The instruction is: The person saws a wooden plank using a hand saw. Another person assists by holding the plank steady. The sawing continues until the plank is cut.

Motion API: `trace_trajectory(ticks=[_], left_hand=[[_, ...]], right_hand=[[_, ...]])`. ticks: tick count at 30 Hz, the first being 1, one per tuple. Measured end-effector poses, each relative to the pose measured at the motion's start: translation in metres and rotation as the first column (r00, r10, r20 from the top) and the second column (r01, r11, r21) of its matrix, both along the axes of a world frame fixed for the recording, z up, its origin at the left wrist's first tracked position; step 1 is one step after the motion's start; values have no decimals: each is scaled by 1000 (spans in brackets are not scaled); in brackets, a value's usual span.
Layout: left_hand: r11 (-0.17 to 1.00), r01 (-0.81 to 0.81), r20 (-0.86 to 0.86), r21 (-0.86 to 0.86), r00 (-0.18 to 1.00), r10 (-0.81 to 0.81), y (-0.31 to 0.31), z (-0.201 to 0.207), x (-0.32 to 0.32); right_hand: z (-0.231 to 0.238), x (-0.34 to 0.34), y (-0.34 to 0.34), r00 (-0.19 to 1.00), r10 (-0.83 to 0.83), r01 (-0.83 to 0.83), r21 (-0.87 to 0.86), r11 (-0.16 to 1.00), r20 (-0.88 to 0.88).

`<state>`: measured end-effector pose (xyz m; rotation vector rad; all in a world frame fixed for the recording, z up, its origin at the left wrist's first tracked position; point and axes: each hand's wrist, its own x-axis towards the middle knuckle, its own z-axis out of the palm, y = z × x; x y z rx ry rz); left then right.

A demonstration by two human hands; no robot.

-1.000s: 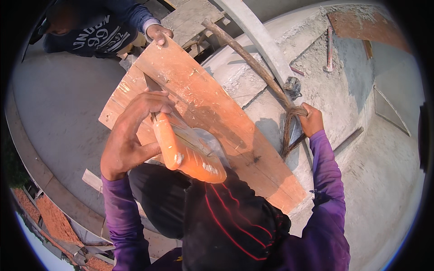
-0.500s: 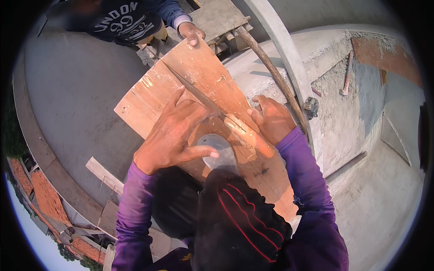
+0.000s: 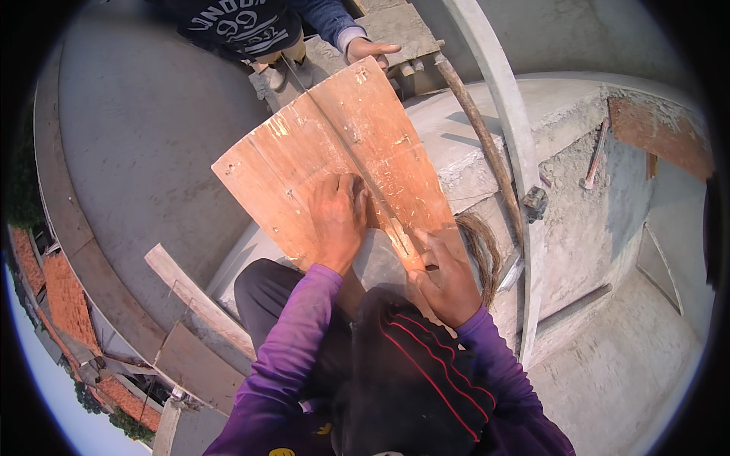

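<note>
Right hand (image 3: 450, 280) grips a saw (image 3: 401, 239); left hand (image 3: 337, 224) (grip unclear) lies on a board (image 3: 274, 163).

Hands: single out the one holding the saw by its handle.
The person's right hand, closed on the saw handle; the left hand rests on the board, and the co-worker's hand is near its far corner.

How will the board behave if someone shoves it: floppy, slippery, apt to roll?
Probably fairly stiff: the board looks flat, with no obvious sag. Unlikely to roll, given its broad, flat face and angular corners. Perhaps not very slick either, as its surface looks scuffed and flecked with pale marks.
</note>
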<state>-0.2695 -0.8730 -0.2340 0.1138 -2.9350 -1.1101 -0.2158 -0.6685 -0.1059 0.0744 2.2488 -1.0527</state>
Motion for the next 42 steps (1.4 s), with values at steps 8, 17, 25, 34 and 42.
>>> trace_trajectory(ticks=[8, 17, 25, 34, 42], left_hand=[[1000, -20, -41, -20, 999, 19, 5, -15, 2], [958, 52, -112, -283, 990, -87, 5, -27, -2], [870, 261, 25, -417, 961, -276, -13, -26, -19], [871, 234, -53, -432, 957, -284, -14, -31, -20], [836, 267, -104, -479, 929, -356, -14, -35, -26]], right_hand=[[57, -35, -9, 964, -76, 57, -80, 995, -256], [155, -30, -2, 929, -270, 267, -48, 963, -253], [166, -54, -18, 916, -288, 283, -59, 957, -280], [213, -81, -56, 803, -338, 392, 9, 920, -491], [247, -36, 28, 736, -496, 404, -290, 868, -460]])
